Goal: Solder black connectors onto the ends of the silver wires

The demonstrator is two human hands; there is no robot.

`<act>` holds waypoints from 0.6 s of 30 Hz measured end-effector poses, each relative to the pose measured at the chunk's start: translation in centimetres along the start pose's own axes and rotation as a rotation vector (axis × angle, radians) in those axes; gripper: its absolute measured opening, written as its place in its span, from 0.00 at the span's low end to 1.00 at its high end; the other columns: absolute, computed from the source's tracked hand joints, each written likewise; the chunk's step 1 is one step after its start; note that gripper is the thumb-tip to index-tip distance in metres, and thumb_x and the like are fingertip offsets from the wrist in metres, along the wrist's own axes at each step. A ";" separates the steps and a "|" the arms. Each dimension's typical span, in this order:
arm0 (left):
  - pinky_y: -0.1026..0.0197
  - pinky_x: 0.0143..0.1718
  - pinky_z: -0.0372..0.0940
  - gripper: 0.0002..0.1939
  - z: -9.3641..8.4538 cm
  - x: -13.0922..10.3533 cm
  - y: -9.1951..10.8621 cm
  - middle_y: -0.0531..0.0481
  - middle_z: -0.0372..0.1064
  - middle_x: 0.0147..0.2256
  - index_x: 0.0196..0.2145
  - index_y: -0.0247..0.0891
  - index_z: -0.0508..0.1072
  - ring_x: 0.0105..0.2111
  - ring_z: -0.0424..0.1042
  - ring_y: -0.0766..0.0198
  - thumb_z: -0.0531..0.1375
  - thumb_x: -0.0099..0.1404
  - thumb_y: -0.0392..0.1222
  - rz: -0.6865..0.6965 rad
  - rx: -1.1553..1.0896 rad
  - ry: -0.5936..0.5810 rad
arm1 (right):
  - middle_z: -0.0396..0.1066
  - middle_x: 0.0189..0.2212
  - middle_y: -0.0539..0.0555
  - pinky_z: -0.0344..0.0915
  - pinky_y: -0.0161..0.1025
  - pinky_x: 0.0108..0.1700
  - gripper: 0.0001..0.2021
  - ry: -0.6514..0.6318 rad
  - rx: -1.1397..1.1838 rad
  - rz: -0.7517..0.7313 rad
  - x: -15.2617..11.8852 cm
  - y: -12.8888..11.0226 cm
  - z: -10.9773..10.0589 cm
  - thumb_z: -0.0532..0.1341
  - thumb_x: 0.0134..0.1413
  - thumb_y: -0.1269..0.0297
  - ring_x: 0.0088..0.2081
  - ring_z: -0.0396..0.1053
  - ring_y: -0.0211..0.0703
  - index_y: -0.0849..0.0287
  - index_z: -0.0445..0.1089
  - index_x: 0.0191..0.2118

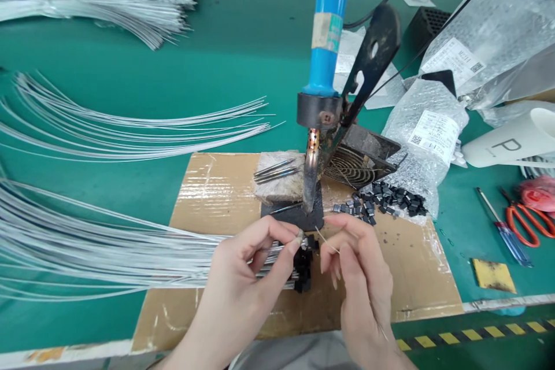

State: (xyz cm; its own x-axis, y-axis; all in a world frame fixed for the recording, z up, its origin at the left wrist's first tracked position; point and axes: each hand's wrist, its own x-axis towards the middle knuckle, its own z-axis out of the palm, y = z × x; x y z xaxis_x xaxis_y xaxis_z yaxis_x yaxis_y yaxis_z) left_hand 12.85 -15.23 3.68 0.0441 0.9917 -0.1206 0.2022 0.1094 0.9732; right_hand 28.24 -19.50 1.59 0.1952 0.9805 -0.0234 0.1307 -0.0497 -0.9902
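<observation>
Your left hand (255, 254) pinched a bundle of thin silvery wires (108, 254) tipped with small black plastic blocks (303, 266), over the taped brown cardboard sheet (217, 185) on the green surface (130, 69). Your right hand (355, 260) gripped 1 fine solder strand (326, 241) just below the blue-handled soldering iron (323, 69).

Two hands: left (255, 257) and right (355, 260). One blue soldering iron (327, 29) on one stand (347, 150). One cardboard sheet (217, 196). Four fans of wires (108, 127), too many strands to count. One pile of small black parts (390, 199), uncountable. One pair of scissors (526, 217), one screwdriver (503, 225), one yellow sponge (494, 276), one white roll (511, 139).
</observation>
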 end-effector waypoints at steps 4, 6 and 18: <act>0.71 0.26 0.68 0.07 0.1 0.6 0.3 0.51 0.84 0.30 0.27 0.41 0.79 0.25 0.75 0.68 0.65 0.64 0.37 0.014 0.027 0.024 | 0.63 0.26 0.42 0.58 0.37 0.29 0.07 0.008 -0.101 -0.078 0.4 -0.4 -0.3 0.52 0.79 0.64 0.24 0.60 0.37 0.49 0.68 0.48; 0.70 0.25 0.68 0.07 0.1 0.8 0.4 0.51 0.84 0.30 0.26 0.41 0.79 0.24 0.75 0.67 0.65 0.63 0.38 0.011 0.034 0.037 | 0.58 0.25 0.42 0.57 0.36 0.29 0.10 -0.006 -0.193 -0.134 0.8 -0.3 -0.6 0.55 0.76 0.67 0.24 0.58 0.36 0.51 0.63 0.38; 0.68 0.28 0.71 0.07 0.3 2.1 0.9 0.52 0.83 0.29 0.27 0.41 0.79 0.27 0.79 0.64 0.64 0.62 0.36 0.030 0.044 0.039 | 0.83 0.55 0.54 0.75 0.43 0.59 0.11 -0.029 0.034 -0.078 1.6 -0.2 -0.8 0.63 0.71 0.71 0.57 0.82 0.48 0.51 0.67 0.35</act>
State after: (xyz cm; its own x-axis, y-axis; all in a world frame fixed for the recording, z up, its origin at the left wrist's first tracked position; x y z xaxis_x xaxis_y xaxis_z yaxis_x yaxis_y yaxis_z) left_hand 13.44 -13.09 4.23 0.0124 0.9965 -0.0829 0.2447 0.0774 0.9665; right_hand 29.28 -18.12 1.86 0.1574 0.9862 0.0508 0.1115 0.0333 -0.9932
